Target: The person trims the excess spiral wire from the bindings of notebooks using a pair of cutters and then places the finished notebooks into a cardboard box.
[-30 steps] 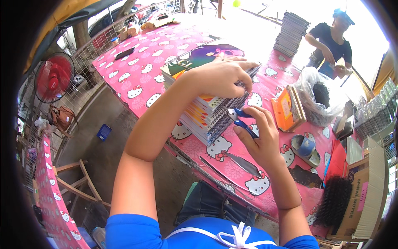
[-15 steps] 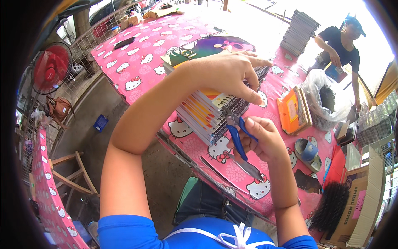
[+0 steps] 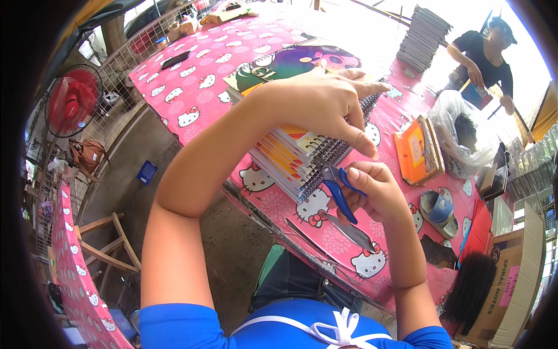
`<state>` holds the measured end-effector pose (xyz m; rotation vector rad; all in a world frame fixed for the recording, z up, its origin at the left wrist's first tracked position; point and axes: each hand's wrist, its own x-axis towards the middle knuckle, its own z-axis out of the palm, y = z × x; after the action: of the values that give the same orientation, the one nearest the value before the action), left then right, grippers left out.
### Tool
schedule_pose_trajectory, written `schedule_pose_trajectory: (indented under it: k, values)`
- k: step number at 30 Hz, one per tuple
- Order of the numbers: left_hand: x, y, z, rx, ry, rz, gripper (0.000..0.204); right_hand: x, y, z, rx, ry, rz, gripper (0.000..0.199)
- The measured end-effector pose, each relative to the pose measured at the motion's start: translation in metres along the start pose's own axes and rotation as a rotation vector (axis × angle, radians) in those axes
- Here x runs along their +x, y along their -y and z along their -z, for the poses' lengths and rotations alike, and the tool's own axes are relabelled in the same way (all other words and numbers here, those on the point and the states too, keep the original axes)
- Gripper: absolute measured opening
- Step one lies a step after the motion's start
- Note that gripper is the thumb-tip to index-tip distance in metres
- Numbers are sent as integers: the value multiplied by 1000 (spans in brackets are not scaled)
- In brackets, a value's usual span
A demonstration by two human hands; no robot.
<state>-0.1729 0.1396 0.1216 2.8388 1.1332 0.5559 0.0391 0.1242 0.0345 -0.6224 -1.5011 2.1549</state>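
A stack of spiral-bound notebooks [image 3: 277, 166] lies in front of me, with a dark, colourful cover [image 3: 279, 68] showing beyond my forearm. My left hand [image 3: 325, 107] rests across the stack with its fingers spread, the fingertips by the far end of the coiled edge. In my right hand [image 3: 381, 189] is a pair of blue-handled wire cutters [image 3: 342, 200], their jaws at the coil ends near the stack's near corner. Whether the jaws hold a wire is too small to tell. Below the cutters a metal blade-like tool [image 3: 353, 234] lies on the table.
The table has a pink patterned cover [image 3: 273, 200]. To the right are orange-covered books [image 3: 415, 154], a plastic bag of black coils [image 3: 462, 136], a blue tape roll [image 3: 437, 209] and a cardboard box [image 3: 503, 279]. A tall notebook pile [image 3: 423, 38] and another person [image 3: 485, 64] are farther back.
The whole view has shifted a little, so the table things sit farther right. Both hands keep nearly the same pose at the stack. The other person's hands have moved.
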Motion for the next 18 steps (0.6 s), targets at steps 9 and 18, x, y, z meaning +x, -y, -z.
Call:
schedule_pose_trajectory:
  k: [9,18]
  values:
    - [1,0,4,-128,40,44,41,-5,-11,-23,-1245,-488,916,39]
    - [4,-6,0,59,176,43,39,-4,1,-4,43,-79,-95,32]
